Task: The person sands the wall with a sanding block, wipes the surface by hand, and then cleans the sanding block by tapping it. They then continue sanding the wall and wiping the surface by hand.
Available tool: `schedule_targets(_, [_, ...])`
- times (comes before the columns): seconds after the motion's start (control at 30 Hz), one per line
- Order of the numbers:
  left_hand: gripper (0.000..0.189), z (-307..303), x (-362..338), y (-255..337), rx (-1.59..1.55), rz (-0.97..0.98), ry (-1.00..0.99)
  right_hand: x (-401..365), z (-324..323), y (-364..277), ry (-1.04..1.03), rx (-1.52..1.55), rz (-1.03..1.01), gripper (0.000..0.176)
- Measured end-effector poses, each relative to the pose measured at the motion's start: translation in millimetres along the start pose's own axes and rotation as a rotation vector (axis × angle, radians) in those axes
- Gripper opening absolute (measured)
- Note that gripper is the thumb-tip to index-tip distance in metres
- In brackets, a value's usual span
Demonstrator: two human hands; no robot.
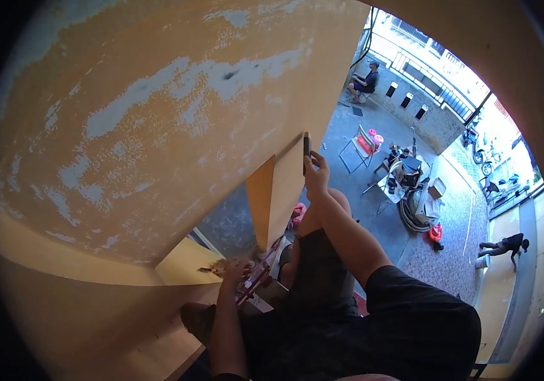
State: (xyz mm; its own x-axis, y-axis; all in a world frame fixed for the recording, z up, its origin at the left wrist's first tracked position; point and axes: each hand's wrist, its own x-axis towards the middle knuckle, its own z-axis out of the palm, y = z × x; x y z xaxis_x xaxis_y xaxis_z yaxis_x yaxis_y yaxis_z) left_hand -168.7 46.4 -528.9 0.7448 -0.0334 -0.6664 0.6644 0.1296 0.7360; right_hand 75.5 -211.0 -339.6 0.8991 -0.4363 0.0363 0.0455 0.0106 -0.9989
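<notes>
My right hand reaches up and forward, fingers closed on a dark narrow block held upright at the edge of the orange-painted wall. Pale, worn patches mark this wall's surface. Lower down, my left hand is beside a ledge near the wall's base, its fingers bent around a brownish, streaky thing that I cannot make out. Just right of that hand, a reddish metal frame slants past my bent legs.
Far below, the grey floor holds a folding chair, a cluttered table, a coiled hose and a red bag. One person sits by the far wall. Another person bends near a white bucket at right.
</notes>
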Motion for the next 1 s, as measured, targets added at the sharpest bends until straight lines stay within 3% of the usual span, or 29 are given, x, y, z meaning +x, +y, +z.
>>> schedule_targets(0.1, [0.043, -22, -4, -40, -0.146, -0.149, 0.12, 12, 0, 13, -0.037, 0.146, 0.108, 0.039])
schedule_targets(0.17, [0.04, -31, -13, -52, 0.134, -0.437, 0.169, 12, 0, 13, -0.03, 0.136, 0.141, 0.041])
schedule_targets(0.3, [0.039, -38, 8, -63, 0.083, -0.227, 0.17, 8, 4, 5, -0.03, 0.113, 0.12, 0.04])
schedule_targets(0.53, [0.034, -25, 8, -68, 0.295, -0.153, 0.171, 0, 0, 0, -0.034, 0.037, 0.051, 0.039])
schedule_targets(1.0, [0.039, -30, 8, -71, 0.379, -0.124, 0.195, -10, 0, -11, -0.064, 0.035, 0.055, 0.038])
